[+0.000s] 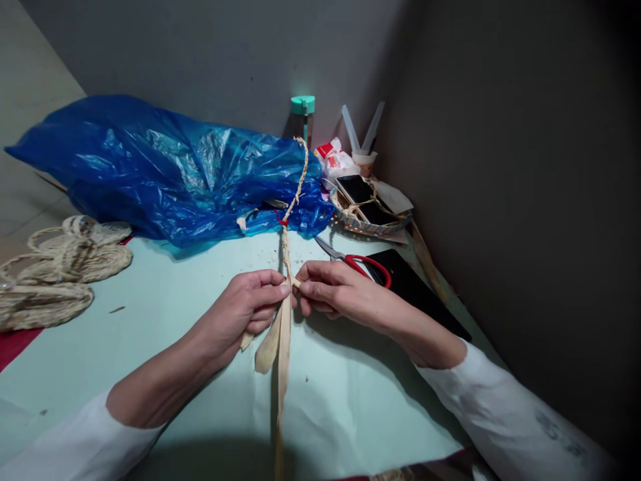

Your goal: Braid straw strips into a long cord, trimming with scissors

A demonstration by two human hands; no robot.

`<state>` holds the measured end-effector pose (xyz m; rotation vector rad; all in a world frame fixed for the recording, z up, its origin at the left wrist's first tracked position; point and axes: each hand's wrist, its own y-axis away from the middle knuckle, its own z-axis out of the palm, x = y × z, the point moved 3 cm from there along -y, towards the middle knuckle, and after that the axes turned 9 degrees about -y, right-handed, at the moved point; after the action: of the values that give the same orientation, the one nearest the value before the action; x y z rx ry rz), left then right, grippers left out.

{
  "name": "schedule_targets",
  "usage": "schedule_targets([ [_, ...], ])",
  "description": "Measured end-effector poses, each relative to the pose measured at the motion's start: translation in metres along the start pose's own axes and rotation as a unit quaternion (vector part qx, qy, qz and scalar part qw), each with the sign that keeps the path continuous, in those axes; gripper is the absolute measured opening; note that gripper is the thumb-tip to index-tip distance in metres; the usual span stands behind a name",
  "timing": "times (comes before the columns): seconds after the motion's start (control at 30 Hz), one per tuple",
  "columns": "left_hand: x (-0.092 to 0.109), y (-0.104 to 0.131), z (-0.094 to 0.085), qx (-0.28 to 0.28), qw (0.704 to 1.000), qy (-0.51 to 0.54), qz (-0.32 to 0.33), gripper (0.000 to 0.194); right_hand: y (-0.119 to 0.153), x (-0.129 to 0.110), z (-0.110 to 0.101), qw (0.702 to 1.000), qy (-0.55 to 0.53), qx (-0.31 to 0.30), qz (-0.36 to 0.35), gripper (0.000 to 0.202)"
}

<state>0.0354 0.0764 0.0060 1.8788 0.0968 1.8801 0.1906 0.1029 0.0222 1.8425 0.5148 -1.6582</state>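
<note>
A pale braided cord (303, 175) runs up from the hands over a blue bag, with a red tie around it. Below the braid, flat straw strips (284, 347) hang loose toward the table's front edge. My left hand (258, 299) pinches a strip between thumb and fingers at the lower end of the braid. Close beside it, my right hand (325, 288) is closed on a short strip pointing right. Red-handled scissors (368, 264) lie just behind my right hand, blades pointing up and left.
The blue plastic bag (165, 167) fills the back left. Woven straw sandals (75, 260) lie at the left. A basket (373, 224) holding a phone (364, 199), a green-lidded bottle (303, 115) and a cup (364, 162) stand at the back, near a dark flat object (425, 294).
</note>
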Motion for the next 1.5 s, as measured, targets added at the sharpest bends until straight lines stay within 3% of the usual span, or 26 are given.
schedule_targets([
  [0.1,0.0,-0.002,0.001,-0.016,1.0,0.004,-0.009,0.02,0.0,0.001,-0.001,1.0,-0.006,-0.018,0.018,0.013],
  [0.27,-0.001,-0.003,-0.001,-0.003,1.0,-0.014,-0.005,0.022,-0.001,0.003,-0.001,0.999,0.028,0.018,0.04,0.016],
  [0.4,0.001,-0.002,0.0,0.022,0.997,-0.07,0.033,0.02,-0.002,0.003,0.0,0.997,0.047,0.063,0.014,0.025],
  [0.53,0.002,-0.002,0.002,0.032,0.994,-0.094,0.044,0.02,-0.004,0.004,0.001,0.996,0.056,0.07,-0.015,0.028],
  [0.77,-0.007,-0.005,-0.002,0.028,0.999,-0.026,0.006,0.022,-0.006,0.008,0.001,0.997,0.047,0.065,-0.021,0.017],
  [1.03,-0.004,-0.004,-0.001,0.049,0.998,-0.025,0.023,0.017,-0.004,0.009,0.002,0.995,0.041,0.089,0.001,0.02],
  [1.2,-0.002,-0.004,0.001,0.032,0.999,-0.015,0.031,0.022,-0.005,0.011,0.005,0.993,0.057,0.106,-0.001,0.017],
  [1.5,0.002,-0.006,-0.006,0.065,0.988,-0.126,0.054,0.023,-0.003,0.009,0.005,0.993,0.04,0.111,-0.016,0.022],
])
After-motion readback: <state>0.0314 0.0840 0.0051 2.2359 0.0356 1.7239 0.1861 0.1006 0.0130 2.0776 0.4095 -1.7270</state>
